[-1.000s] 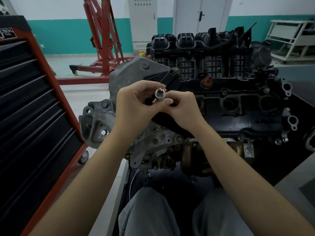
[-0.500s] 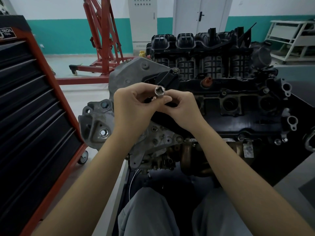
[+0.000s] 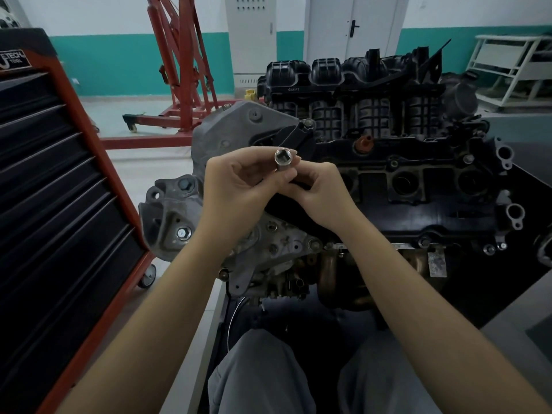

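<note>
Chrome socket [image 3: 282,158] was held in the air between both hands, above the near left end of the engine [image 3: 418,186], touching no part of it. Its open square-drive end faced up toward the holder, in my judgement so that the bore could be checked before fitting.

Left hand [image 3: 236,192] curled over it, forefinger and thumb pinching the barrel just below the rim. Right hand [image 3: 319,192] met it from the other side, fingers bent and pressed together, their tips against the lower barrel. Whether that hand held anything further could not be told.

Black intake manifold [image 3: 358,85] sat along the far side. Red tool chest [image 3: 59,204] stood near on the left, presumably within reach for tools. A red engine hoist [image 3: 179,70] stood well apart behind.
</note>
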Motion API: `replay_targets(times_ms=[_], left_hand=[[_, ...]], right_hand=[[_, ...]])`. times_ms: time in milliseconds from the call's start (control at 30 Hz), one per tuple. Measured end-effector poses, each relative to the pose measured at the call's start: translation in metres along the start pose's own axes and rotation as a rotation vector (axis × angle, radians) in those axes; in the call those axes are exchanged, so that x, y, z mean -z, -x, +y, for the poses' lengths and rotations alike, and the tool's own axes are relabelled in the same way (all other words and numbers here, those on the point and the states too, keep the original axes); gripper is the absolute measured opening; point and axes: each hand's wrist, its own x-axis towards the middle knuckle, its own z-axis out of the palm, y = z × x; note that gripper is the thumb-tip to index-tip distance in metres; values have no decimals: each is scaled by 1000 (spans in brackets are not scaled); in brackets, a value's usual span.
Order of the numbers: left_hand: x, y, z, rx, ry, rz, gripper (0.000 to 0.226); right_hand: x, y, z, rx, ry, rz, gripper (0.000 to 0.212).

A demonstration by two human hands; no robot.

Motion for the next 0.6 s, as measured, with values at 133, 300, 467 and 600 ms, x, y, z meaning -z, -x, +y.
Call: replay_targets(times_ms=[133,300,467,600], left_hand=[[0,0,1,-23,-98,-13,32],[-1,-1,0,-54,-190,92,24],[1,0,-1,-6,-51,-15,28],[-1,-1,0,-23,-137,10,26]], right_hand=[[0,0,1,-14,-2,44,12],[0,0,0,-9,6,30,16],[-1,0,2,2,1,-11,15],[-1,0,2,-20,-11,20,13]])
